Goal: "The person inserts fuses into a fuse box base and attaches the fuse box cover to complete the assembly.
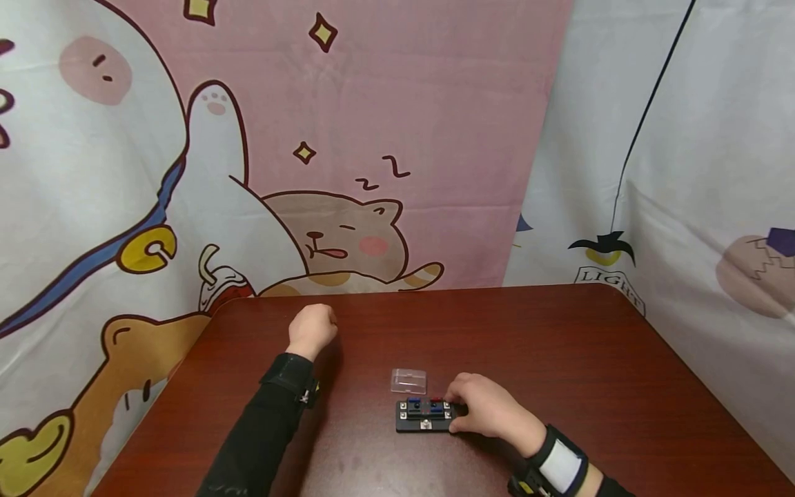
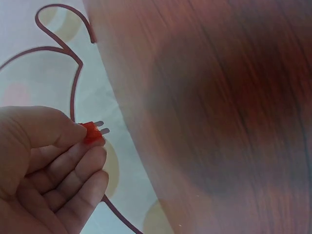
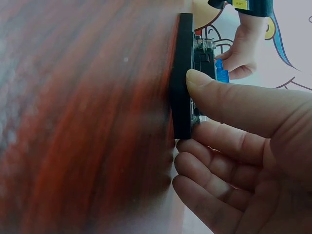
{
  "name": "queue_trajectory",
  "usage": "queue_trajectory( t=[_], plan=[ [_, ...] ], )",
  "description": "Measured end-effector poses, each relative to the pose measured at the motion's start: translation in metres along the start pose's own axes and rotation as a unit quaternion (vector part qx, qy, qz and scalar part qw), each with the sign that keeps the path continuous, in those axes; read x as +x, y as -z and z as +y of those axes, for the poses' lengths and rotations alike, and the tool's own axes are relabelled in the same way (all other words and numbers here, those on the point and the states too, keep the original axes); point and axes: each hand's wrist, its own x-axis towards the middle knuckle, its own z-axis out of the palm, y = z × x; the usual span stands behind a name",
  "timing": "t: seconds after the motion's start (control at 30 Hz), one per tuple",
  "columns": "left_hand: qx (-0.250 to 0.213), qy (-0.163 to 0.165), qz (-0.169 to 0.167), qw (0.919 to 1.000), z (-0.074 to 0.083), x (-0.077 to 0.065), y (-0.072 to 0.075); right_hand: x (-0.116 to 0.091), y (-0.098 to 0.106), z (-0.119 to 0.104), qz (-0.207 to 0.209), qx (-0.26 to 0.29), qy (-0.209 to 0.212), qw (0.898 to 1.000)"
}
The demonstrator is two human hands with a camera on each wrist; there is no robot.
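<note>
Between thumb and fingers my left hand pinches a red blade fuse; its two metal prongs stick out past the fingertips. The hand is raised over the table's far left part. A black fuse block lies flat on the table, carrying blue and red fuses along its back side and metal screw terminals. My right hand grips its right end, thumb on the near side and fingers behind. In the right wrist view a blue fuse stands out from the block. Behind the block lies a clear plastic cover.
The brown wooden table reaches back to a curtain printed with cartoon animals. A band with a device is strapped on my right wrist, another on the left one.
</note>
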Motion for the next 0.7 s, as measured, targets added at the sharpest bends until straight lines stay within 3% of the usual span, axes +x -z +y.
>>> queue_trajectory(
  t=[0.43, 0.7],
  plan=[
    [-0.04, -0.042, 0.005, 0.9983, 0.017, -0.015, 0.002, 0.001, -0.001, 0.0, 0.002, -0.004, -0.004, 1.0],
    [-0.042, -0.068, 0.0, 0.9968, 0.027, -0.025, 0.001, 0.0, 0.0, 0.0, 0.002, -0.001, -0.002, 1.0]
  ],
)
